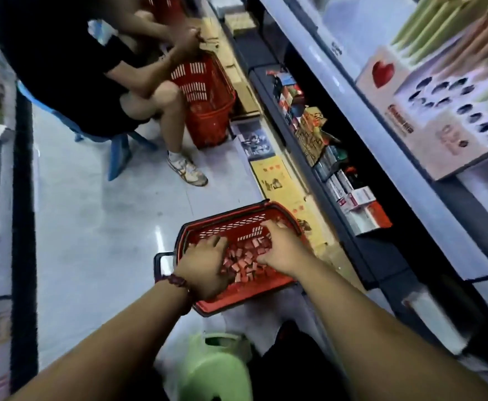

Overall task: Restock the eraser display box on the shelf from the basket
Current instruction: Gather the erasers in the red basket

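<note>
A red plastic basket sits on the floor in front of me, its bottom covered with several small red-wrapped erasers. Both my hands reach down into it. My left hand, with a dark red bracelet at the wrist, lies over the erasers on the basket's left side with fingers curled down into them. My right hand is spread over the pile on the right side, fingertips among the erasers. Whether either hand holds any erasers is hidden. I cannot make out an eraser display box on the shelf to the right.
Shelving with stationery boxes runs along the right. A pen display card stands on the upper shelf. Another person sits on a blue stool ahead, beside a second red basket. A green stool is under me.
</note>
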Motion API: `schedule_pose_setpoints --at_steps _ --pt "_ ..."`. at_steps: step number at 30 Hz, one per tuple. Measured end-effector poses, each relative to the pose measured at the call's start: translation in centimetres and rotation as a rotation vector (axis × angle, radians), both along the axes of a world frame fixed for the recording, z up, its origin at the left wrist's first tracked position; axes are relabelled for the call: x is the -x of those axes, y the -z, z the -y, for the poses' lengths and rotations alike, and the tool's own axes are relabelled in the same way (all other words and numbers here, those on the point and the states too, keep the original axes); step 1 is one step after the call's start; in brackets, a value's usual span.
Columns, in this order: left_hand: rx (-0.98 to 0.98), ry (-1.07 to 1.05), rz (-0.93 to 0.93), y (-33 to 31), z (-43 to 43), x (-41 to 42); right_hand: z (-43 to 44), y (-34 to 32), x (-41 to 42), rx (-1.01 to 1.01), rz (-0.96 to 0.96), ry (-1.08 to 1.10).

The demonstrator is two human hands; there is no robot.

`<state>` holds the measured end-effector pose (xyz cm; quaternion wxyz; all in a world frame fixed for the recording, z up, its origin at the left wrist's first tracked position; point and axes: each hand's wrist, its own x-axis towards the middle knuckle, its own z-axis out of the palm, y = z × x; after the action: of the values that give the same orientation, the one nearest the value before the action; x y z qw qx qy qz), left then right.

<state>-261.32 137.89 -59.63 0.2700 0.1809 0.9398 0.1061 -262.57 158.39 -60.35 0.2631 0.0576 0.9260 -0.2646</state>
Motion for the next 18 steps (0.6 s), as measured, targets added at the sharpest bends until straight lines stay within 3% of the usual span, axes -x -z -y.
schedule_pose_setpoints --at_steps 12,18 --pt "0.001 -0.139 -0.011 33.4 -1.0 1.6 1.5 30.0 0.8 -0.048 0.068 0.101" --pt "-0.066 -0.259 0.005 41.7 -1.8 -1.6 4.0 38.1 -1.2 -0.108 0.033 -0.014"
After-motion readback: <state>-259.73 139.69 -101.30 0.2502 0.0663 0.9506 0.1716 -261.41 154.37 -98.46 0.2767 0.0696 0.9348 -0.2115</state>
